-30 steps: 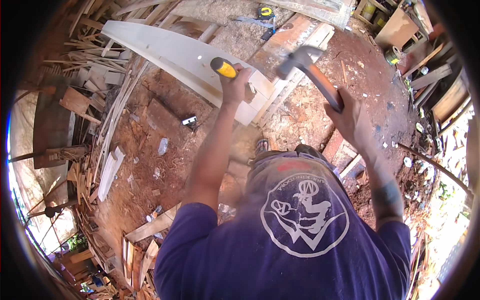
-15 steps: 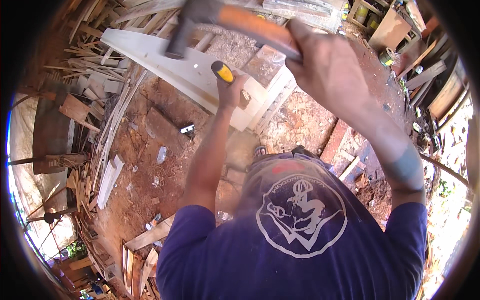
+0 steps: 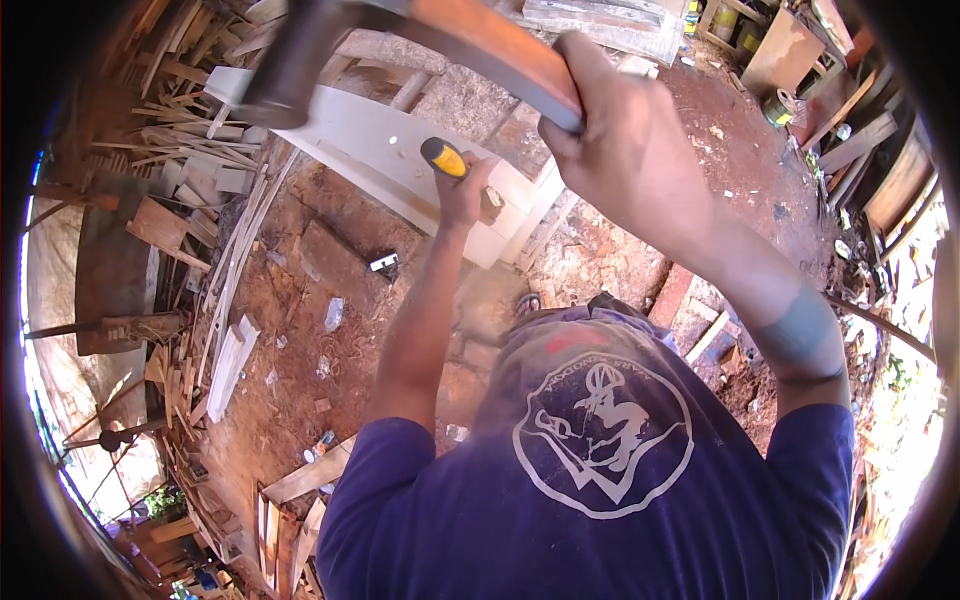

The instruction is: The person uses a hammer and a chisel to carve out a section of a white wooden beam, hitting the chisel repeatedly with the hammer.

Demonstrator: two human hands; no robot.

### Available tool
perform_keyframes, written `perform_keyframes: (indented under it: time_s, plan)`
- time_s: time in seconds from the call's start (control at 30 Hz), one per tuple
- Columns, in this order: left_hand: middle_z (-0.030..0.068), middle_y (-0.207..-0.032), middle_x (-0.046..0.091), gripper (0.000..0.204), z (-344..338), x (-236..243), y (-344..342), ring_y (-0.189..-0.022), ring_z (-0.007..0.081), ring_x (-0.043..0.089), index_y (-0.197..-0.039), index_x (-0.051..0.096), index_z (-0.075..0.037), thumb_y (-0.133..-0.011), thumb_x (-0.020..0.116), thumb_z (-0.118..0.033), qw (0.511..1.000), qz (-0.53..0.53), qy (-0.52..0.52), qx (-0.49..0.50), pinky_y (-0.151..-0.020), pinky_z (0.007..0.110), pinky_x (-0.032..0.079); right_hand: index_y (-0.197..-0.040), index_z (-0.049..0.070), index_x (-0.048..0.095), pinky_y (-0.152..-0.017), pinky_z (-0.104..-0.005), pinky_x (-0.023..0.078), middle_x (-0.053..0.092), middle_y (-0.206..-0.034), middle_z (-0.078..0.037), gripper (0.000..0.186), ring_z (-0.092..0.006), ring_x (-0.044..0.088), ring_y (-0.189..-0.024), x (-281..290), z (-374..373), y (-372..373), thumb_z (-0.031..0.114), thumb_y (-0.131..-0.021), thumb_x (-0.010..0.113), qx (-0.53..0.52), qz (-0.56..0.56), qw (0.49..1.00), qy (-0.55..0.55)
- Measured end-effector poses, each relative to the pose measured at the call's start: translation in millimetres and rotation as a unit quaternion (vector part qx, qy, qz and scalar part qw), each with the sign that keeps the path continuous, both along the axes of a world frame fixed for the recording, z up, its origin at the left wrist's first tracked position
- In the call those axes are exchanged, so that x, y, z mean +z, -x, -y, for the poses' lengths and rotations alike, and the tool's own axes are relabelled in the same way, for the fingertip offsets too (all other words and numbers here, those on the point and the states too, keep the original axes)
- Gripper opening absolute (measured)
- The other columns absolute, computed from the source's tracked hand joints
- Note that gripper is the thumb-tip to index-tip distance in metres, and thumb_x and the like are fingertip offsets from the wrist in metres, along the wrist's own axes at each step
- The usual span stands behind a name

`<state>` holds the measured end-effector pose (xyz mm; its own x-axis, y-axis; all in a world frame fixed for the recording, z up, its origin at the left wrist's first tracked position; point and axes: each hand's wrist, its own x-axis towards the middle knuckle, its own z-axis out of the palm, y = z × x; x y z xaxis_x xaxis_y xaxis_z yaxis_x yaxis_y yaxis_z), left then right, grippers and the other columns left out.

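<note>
My left hand point(image 3: 462, 202) is closed round the yellow-and-black handle point(image 3: 448, 158) of a tool held upright at the near right end of a long pale board point(image 3: 350, 135); the tool's working end is hidden by my fingers. A small wooden piece shows just beside them. My right hand point(image 3: 630, 160) grips a hammer point(image 3: 485, 62) with an orange and dark handle, raised high near the camera. Its dark, blurred head point(image 3: 285, 75) appears over the far left end of the board, well above it.
Piles of wooden strips and offcuts point(image 3: 175, 165) line the left. Boards point(image 3: 780, 55) and a tin point(image 3: 778, 108) stand at upper right. A small white-and-dark object point(image 3: 383, 263) lies on the littered dirt floor point(image 3: 280, 380). A long dark bar point(image 3: 880, 330) juts in at right.
My right hand has lifted the hammer up and leftward, much closer to the camera. My left hand stays almost in place on the yellow handle at the board.
</note>
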<state>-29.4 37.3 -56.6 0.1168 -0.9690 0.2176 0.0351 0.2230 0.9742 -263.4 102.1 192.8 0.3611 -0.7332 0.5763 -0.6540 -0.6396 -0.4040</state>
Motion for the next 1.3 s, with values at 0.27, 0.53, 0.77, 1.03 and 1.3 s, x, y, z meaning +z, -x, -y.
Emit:
perform_keyframes:
  time_s: [0.27,0.53,0.77,1.03,1.3]
  plan:
    - [-0.0036,-0.063,0.050,0.031,-16,23,10,-0.059,0.0059,0.044,-0.067,0.051,-0.009,-0.091,0.069,-0.008,0.999,0.023,-0.009,0.034,-0.055,0.026,0.034,-0.106,0.000,0.057,-0.075,-0.0521,0.055,0.069,-0.080,-0.025,0.021,-0.0426,0.071,-0.081,-81,13,32,0.009,-0.087,0.060,-0.073,-0.123,0.963,-0.228]
    - [-0.0034,-0.065,0.050,0.032,-12,47,4,-0.060,0.0061,0.045,-0.067,0.050,-0.010,-0.091,0.071,-0.008,0.999,-0.041,-0.013,-0.013,-0.056,0.026,0.034,-0.107,-0.004,0.064,-0.072,-0.0443,0.051,0.067,-0.080,-0.024,0.028,-0.0320,0.069,-0.076,-86,-2,73,0.012,-0.084,0.064,-0.168,0.083,0.925,-0.332]
    - [-0.0033,-0.064,0.059,0.024,-26,31,1,-0.059,0.0059,0.052,-0.071,0.061,-0.006,-0.088,0.076,-0.013,0.999,-0.004,-0.004,0.044,-0.054,0.025,0.040,-0.092,-0.003,0.059,-0.058,-0.0382,0.043,0.052,-0.066,-0.007,0.020,-0.0159,0.051,-0.061,-109,-12,99,0.014,-0.084,0.064,-0.158,0.145,0.894,-0.394]
    - [0.0084,-0.083,0.058,0.008,-96,6,-27,-0.079,0.0165,0.055,-0.089,0.053,-0.003,-0.095,0.056,0.000,0.966,-0.221,0.112,0.075,-0.087,0.039,0.050,-0.088,-0.001,0.058,-0.051,-0.0351,0.038,0.050,-0.063,-0.004,0.018,-0.0105,0.046,-0.056,-117,-29,106,0.015,-0.085,0.065,-0.176,0.156,0.897,-0.375]
    - [-0.0002,-0.072,0.057,0.014,-58,22,-20,-0.071,0.0091,0.053,-0.079,0.057,-0.004,-0.089,0.067,-0.002,0.990,-0.116,0.073,0.044,-0.066,0.027,0.043,-0.088,-0.001,0.058,-0.051,-0.0350,0.039,0.052,-0.063,-0.004,0.018,-0.0122,0.048,-0.055,-98,-10,84,0.015,-0.086,0.066,-0.129,0.143,0.907,-0.374]
